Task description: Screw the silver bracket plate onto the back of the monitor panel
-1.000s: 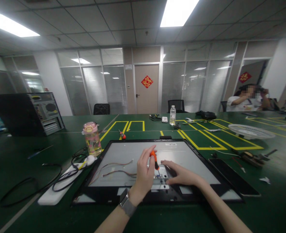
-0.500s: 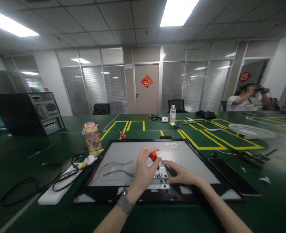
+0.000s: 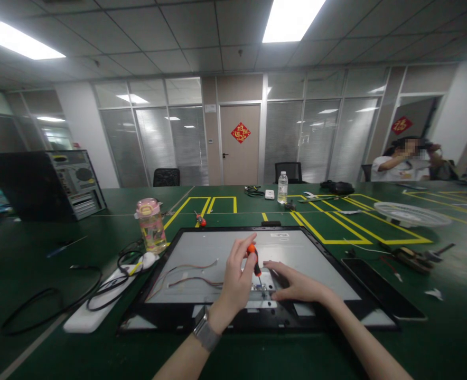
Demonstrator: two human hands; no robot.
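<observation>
A monitor panel (image 3: 202, 248) lies face down on the green table, its grey metal back up, with thin coloured wires (image 3: 186, 274) across it. My left hand (image 3: 235, 282) pinches an orange-handled screwdriver (image 3: 253, 258) held upright, tip down on a small circuit board (image 3: 263, 290) near the panel's front edge. My right hand (image 3: 297, 285) rests flat beside the board, fingers stretched toward the screwdriver tip. A watch sits on my left wrist.
A pink-lidded bottle (image 3: 151, 226), black cables (image 3: 99, 287) on a white foam strip, a computer case (image 3: 43, 182) at left. A second screwdriver (image 3: 199, 219), a water bottle (image 3: 282, 187), a fan grille (image 3: 410, 214), tools and a dark panel (image 3: 380, 287) at right. A person sits at the far right.
My left fingers have shifted on the screwdriver handle, closing over it and then opening out again, as if turning it. My right hand has stayed in place.
</observation>
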